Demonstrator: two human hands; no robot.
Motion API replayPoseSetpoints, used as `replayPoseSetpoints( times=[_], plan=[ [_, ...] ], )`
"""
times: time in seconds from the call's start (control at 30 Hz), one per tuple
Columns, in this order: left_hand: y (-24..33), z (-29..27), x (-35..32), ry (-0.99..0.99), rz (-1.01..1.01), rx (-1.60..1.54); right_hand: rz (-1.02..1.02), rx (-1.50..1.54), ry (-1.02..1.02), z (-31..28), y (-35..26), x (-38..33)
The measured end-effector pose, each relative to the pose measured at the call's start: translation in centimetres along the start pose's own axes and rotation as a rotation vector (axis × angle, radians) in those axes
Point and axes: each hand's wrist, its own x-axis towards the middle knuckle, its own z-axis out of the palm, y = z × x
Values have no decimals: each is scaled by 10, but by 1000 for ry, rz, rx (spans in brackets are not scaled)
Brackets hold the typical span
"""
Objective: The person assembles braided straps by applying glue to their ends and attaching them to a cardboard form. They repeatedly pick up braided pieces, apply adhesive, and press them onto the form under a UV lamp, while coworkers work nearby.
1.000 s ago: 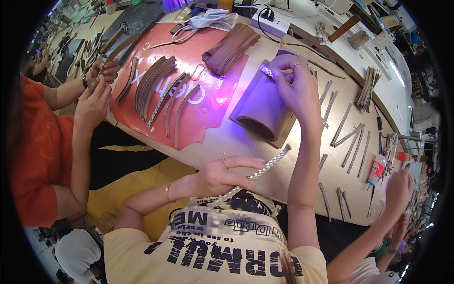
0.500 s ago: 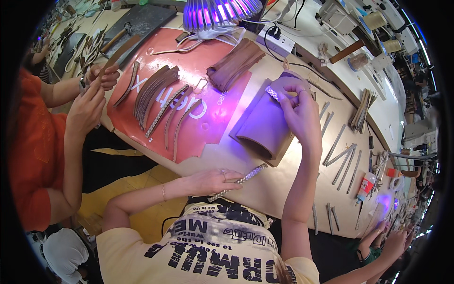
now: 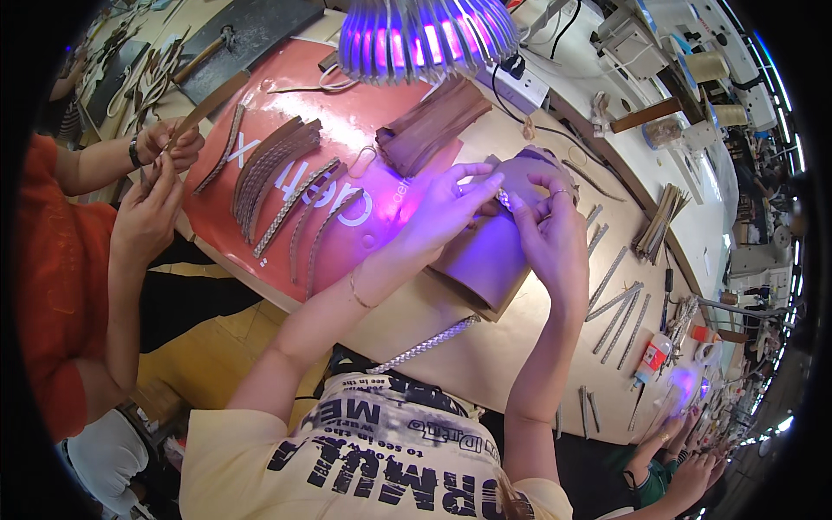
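Observation:
Over a rolled brown sheet (image 3: 487, 264), both hands meet at a short end of silvery braided strip (image 3: 504, 199). My right hand (image 3: 553, 236) pinches that end between thumb and fingers. From the other side, my left hand (image 3: 452, 206) has its fingertips closed at the same end; how firmly it grips is hard to see. The rest of the strip runs out of sight under the hands. Nearer me, a longer braided strap (image 3: 425, 345) lies across the table edge, touched by neither hand.
A glowing lamp (image 3: 425, 39) hangs over the far side. Brown strips (image 3: 269, 169) and a strip bundle (image 3: 429, 126) lie on a red sheet (image 3: 347, 251). Thin grey strips (image 3: 620, 316) and a bottle (image 3: 652, 357) lie right. A co-worker's hands (image 3: 165, 156) hold a brown strip at left.
My left hand has let go of the longer braided strap and moved up to the braided end beside my right hand. The strap now lies at the table edge.

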Motion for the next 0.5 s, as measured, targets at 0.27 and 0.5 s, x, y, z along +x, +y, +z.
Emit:
replayPoseSetpoints(
  times=[0.27,0.5],
  plan=[
    [-6,-1,9,0,23,15,136,173,30,-14,8,-9],
    [-2,0,8,11,29,2,178,145,57,-33,19,-25]
  ],
)
